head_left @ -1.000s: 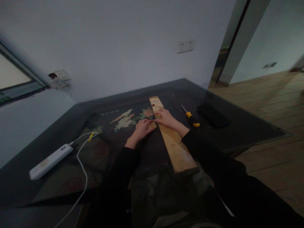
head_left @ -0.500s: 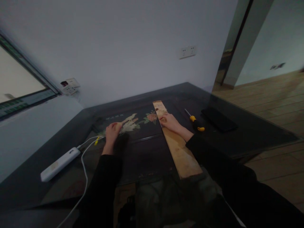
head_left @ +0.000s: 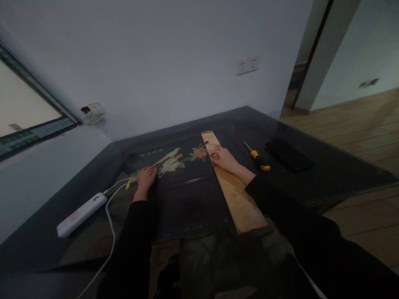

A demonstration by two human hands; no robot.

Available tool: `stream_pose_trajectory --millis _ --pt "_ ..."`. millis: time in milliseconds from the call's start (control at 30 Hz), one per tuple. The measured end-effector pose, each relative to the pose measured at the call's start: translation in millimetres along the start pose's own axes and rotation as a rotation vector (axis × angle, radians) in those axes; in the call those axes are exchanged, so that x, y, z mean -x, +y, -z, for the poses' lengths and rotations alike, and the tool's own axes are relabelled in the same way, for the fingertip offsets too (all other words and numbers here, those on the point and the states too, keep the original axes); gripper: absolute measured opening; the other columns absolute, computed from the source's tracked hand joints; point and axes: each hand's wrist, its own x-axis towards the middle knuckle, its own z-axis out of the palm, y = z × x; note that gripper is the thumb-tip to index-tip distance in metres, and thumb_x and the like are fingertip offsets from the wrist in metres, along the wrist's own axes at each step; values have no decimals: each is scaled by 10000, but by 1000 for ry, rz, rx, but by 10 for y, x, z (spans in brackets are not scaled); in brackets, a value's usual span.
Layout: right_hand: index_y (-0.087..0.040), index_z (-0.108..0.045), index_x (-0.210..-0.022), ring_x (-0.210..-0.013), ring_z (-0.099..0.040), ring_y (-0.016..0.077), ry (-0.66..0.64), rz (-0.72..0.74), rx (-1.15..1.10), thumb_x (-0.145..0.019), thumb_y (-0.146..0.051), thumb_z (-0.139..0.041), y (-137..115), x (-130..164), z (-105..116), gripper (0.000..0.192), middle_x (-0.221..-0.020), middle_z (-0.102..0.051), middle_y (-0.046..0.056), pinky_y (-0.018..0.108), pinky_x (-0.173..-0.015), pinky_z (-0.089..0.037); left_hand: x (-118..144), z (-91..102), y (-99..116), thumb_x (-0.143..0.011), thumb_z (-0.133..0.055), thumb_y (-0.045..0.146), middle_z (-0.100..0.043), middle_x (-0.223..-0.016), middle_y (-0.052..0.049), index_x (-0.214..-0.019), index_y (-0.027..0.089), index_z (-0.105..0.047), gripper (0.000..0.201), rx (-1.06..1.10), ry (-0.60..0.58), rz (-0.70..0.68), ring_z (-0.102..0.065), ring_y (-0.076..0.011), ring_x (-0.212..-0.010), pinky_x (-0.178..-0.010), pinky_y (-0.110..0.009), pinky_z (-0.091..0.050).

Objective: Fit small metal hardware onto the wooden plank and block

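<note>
A long, narrow wooden board [head_left: 238, 203] lies on the dark table, running from its near edge toward the wall. My right hand [head_left: 226, 161] rests on the board's upper half, thumb and fingers pinched together near its left edge. Whatever sits between those fingertips is too small to make out. Over to the left, my left hand [head_left: 146, 177] is low at the tabletop with its fingers drawn together, beside a painted bird and flower pattern. Its fingertips hide whatever they hold. Small, thin shiny bits [head_left: 161, 175] lie just right of that hand.
A screwdriver [head_left: 259, 160] with a yellow and black handle lies right of the board, beside a flat black object [head_left: 289, 155]. At the left are a white power strip [head_left: 81, 214] and its white cable [head_left: 109, 216]. The dark table [head_left: 193, 207] meets the wall behind.
My left hand has moved slightly left and down to the tabletop, away from the painted bird. My right hand stays on the board. The view has shifted slightly.
</note>
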Motion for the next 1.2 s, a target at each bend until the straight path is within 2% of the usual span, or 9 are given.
stream_pose_trajectory --millis 233,367,433,467,567,667,800,1033,1200 --pt "-136 -774 -1059 -1094 -666 239 -17 -12 3 -876 -214 -623 23 -16 3 250 -1120 -754 118 305 -979 -463 17 -23 31 -823 -535 314 -736 -1049 -128 -930 190 -731 255 -185 5 18 -629 -308 -1130 -994 -398 -473" --pt "-166 -785 -1027 -1062 -678 223 4 -72 -42 -873 -207 -606 71 -35 26 240 -1108 -762 96 285 -948 -470 60 32 200 -810 -544 257 -698 -1131 -146 -976 179 -728 260 -155 161 4 -611 -315 -1163 -1018 -424 -457" --pt "-174 -785 -1032 -1061 -677 217 35 -122 -58 -868 -194 -601 109 -44 50 247 -1115 -761 93 280 -944 -469 77 -6 424 -815 -530 220 -691 -1149 -147 -1002 172 -719 271 -57 242 -36 -602 -310 -1182 -1045 -435 -441" --pt "-173 -784 -1039 -1059 -677 216 48 -149 -65 -864 -186 -602 131 -48 63 253 -1118 -759 95 278 -939 -470 88 -62 574 -821 -522 210 -704 -1117 -135 -1003 171 -714 267 29 227 -69 -624 -294 -1139 -1027 -425 -457" --pt "-156 -783 -1040 -1041 -681 210 67 -217 -80 -849 -151 -600 192 -58 94 265 -1112 -760 104 269 -916 -474 147 -386 1121 -850 -545 237 -742 -963 -93 -980 167 -701 215 401 -6 -106 -692 -222 -839 -848 -365 -536" --pt "-139 -781 -1029 -1022 -687 203 62 -253 -90 -845 -124 -587 225 -64 107 268 -1096 -764 107 261 -892 -480 253 -805 1652 -835 -598 223 -748 -875 -77 -908 170 -698 135 603 -230 -109 -684 -199 -762 -762 -322 -537" --pt "-133 -780 -1018 -1020 -685 204 59 -244 -98 -858 -119 -561 215 -66 107 271 -1087 -766 109 263 -890 -480 392 -1142 2070 -850 -615 210 -736 -879 -68 -842 172 -674 71 604 -231 -102 -672 -194 -825 -808 -304 -500" --pt "-150 -778 -998 -997 -676 205 64 -171 -63 -866 -158 -570 177 -69 66 247 -1048 -769 99 262 -860 -477 460 -1166 2165 -875 -622 270 -685 -808 -30 -768 199 -615 128 431 -270 -119 -628 -197 -808 -783 -303 -457" --pt "-152 -775 -977 -975 -672 201 47 -158 -66 -861 -176 -572 162 -74 0 235 -1033 -768 92 260 -834 -467 465 -1173 2177 -853 -661 262 -675 -764 -9 -733 208 -577 156 469 -259 -83 -631 -188 -789 -778 -293 -452"
